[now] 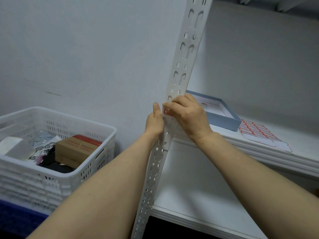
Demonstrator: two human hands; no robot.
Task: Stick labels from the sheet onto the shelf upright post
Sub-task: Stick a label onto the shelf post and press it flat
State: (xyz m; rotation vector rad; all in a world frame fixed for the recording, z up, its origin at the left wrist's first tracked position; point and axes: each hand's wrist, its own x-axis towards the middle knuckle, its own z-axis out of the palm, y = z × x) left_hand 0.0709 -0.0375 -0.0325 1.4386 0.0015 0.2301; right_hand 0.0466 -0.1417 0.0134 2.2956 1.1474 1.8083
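Shelf upright post (181, 80): white perforated angle, running from the top centre of the frame down to the bottom centre and leaning in this view. The shelf board (259, 152) joins it at mid-right. White basket (57, 144) of odds and ends at lower left, well apart from the work. Blue-sided box (224, 121) on the shelf just right of centre. Label sheet (259, 133) lies flat on the shelf at the right, near the box, several red-bordered labels left on it and a bare patch at its near end. My left hand (154, 121), at centre frame, grips the post's left edge, thumb straight up along it; the fingers behind are hidden. My right hand (186, 116) lies across the post's face with fingers curled over one label (167, 112), of which only a red-framed corner shows under the knuckles; thumb not visible. Step in hand, as I judge it: seating this label. To do it well: brace the post with the left hand so it does not flex, rub from the stuck edge outward to chase out air, and keep the label on solid metal between the slots. Check it sits square before the last press. Risk: an edge bridging a hole would likely lift.
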